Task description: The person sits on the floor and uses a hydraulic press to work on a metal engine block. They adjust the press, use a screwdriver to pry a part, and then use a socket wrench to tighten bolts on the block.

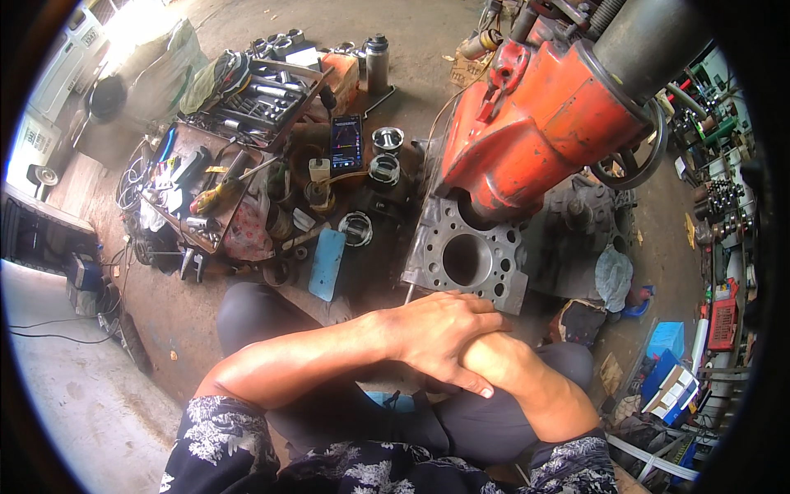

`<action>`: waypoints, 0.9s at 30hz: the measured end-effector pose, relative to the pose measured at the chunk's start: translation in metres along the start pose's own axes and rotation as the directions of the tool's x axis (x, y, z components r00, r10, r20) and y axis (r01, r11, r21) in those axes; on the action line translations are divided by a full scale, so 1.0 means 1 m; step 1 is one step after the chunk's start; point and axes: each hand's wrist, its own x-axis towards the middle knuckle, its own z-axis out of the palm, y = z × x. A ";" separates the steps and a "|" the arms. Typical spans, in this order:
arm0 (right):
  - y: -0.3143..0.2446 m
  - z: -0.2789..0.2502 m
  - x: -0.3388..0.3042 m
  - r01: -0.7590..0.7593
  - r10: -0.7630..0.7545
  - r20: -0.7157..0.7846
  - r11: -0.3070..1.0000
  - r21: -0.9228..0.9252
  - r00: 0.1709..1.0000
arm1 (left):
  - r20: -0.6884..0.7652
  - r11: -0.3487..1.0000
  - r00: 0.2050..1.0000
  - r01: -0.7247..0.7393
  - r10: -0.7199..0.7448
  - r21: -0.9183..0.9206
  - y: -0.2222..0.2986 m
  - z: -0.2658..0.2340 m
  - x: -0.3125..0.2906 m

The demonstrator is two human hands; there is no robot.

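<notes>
Engine block (496, 251) stands on my remote feed, red machine (539, 123) above it, pistons (383, 170) to its left; on its near side, I see left hand (442, 329) clasped over right hand (499, 359), whose grip I cannot make out.

The left hand (436, 331) lay across the right hand (499, 356) and hid its fingers. The left hand also covered part of the near edge of the engine block (429, 249), while the red machine head (543, 123) hid some of its far side and much of a handwheel (658, 150). The grey column (658, 41) was cut off at the far edge of the view, and the white vehicle (62, 78) at the left rim. Details on the phone (347, 142) were too small to read.
</notes>
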 end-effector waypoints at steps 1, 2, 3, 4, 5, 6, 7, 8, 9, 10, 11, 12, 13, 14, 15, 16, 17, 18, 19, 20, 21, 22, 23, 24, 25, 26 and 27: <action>0.000 0.000 0.000 -0.027 0.026 0.021 1.000 0.003 0.999 | 0.016 1.000 1.000 0.015 -0.015 0.002 0.000 0.000 0.000; 0.001 0.000 -0.001 -0.052 0.052 0.039 0.999 0.009 0.998 | 0.032 1.000 0.999 0.029 -0.030 0.003 0.000 0.001 0.000; 0.003 0.000 -0.002 -0.085 0.084 0.057 0.996 0.010 0.995 | 0.032 0.999 0.999 0.032 -0.032 0.001 0.000 0.001 0.000; 0.005 0.000 -0.002 -0.119 0.118 0.072 0.993 0.015 0.990 | 0.033 0.999 0.999 0.035 -0.035 -0.001 0.001 0.001 0.000; 0.008 0.000 -0.002 -0.161 0.159 0.097 0.987 0.013 0.983 | 0.035 0.999 0.999 0.033 -0.034 0.003 0.002 0.000 0.000; 0.011 0.000 0.000 -0.189 0.187 0.116 0.982 0.011 0.976 | 0.044 0.999 0.998 0.050 -0.049 -0.021 0.003 -0.001 0.001; 0.014 0.001 0.002 -0.213 0.211 0.129 0.977 0.008 0.969 | 0.055 0.997 0.997 0.063 -0.061 -0.039 0.004 -0.002 0.001; 0.016 0.001 0.006 -0.206 0.203 0.125 0.978 0.012 0.971 | 0.083 0.995 0.992 0.095 -0.091 -0.037 0.005 -0.004 0.002; 0.018 0.002 0.011 -0.179 0.177 0.118 0.984 0.012 0.977 | 0.040 0.995 0.997 0.068 -0.065 -0.077 0.007 -0.005 0.002; 0.020 0.001 0.017 -0.045 0.045 0.056 0.999 0.011 0.997 | 0.014 0.994 0.998 0.059 -0.058 -0.097 0.009 -0.007 0.002; 0.020 -0.001 0.021 0.088 -0.088 -0.007 0.996 -0.006 0.996 | -0.011 0.992 0.999 0.050 -0.051 -0.117 0.009 -0.011 0.003; 0.019 -0.003 0.026 0.160 -0.162 -0.029 0.986 -0.036 0.986 | -0.070 0.993 0.997 0.017 -0.025 -0.116 0.008 -0.015 0.003; 0.018 -0.010 0.024 0.320 -0.335 -0.173 0.941 -0.107 0.926 | -0.129 0.993 0.992 -0.016 0.001 -0.113 0.006 -0.020 0.004; 0.016 -0.018 0.022 0.379 -0.419 -0.258 0.906 -0.191 0.871 | -0.180 0.994 0.984 -0.038 0.019 -0.106 0.004 -0.025 0.004; 0.013 -0.026 0.019 0.444 -0.511 -0.300 0.856 -0.264 0.806 | -0.267 0.986 0.961 -0.111 0.074 -0.125 0.002 -0.030 0.005; 0.010 -0.037 0.014 0.499 -0.600 -0.329 0.795 -0.345 0.729 | -0.306 0.979 0.945 -0.161 0.117 -0.125 -0.001 -0.036 0.003; 0.006 -0.048 0.005 0.434 -0.564 -0.406 0.821 -0.371 0.719 | -0.409 0.964 0.907 -0.190 0.099 -0.189 -0.002 -0.038 0.002; 0.003 -0.055 0.000 0.432 -0.593 -0.549 0.805 -0.406 0.589 | -0.504 0.941 0.860 -0.230 0.077 -0.248 -0.003 -0.039 0.003; 0.003 -0.070 -0.010 0.515 -0.659 -0.613 0.741 -0.430 0.436 | -0.442 0.937 0.896 -0.116 -0.044 -0.328 -0.004 -0.044 -0.004; 0.004 -0.088 -0.023 0.519 -0.652 -0.654 0.738 -0.432 0.384 | -0.429 0.918 0.891 -0.037 -0.149 -0.396 -0.003 -0.043 -0.004; 0.007 -0.100 -0.034 0.689 -0.585 -0.776 0.664 -0.290 0.237 | -0.456 0.957 0.873 0.039 -0.172 -0.288 -0.003 -0.043 -0.004; 0.013 -0.111 -0.044 0.807 -0.451 -0.879 0.571 -0.150 0.156 | -0.482 0.975 0.855 0.109 -0.190 -0.192 -0.003 -0.043 -0.003; 0.023 -0.127 -0.053 0.903 -0.345 -0.937 0.418 -0.100 0.056 | -0.470 0.968 0.853 0.143 -0.227 -0.207 -0.003 -0.042 -0.002; 0.037 -0.145 -0.062 0.967 -0.271 -0.962 0.238 -0.087 -0.020 | -0.461 0.960 0.850 0.166 -0.255 -0.226 -0.003 -0.041 0.000; 0.051 -0.162 -0.072 0.992 -0.169 -0.985 0.119 -0.051 -0.031 | -0.462 0.969 0.860 0.127 -0.215 -0.214 -0.002 -0.040 0.000; 0.067 -0.178 -0.075 0.994 -0.090 -0.993 0.074 -0.080 -0.074 | -0.447 0.972 0.870 0.131 -0.207 -0.194 -0.001 -0.040 0.001; 0.081 -0.191 -0.075 0.994 0.060 -0.994 0.067 -0.086 -0.090 | -0.459 0.984 0.874 0.102 -0.158 -0.145 0.000 -0.041 0.002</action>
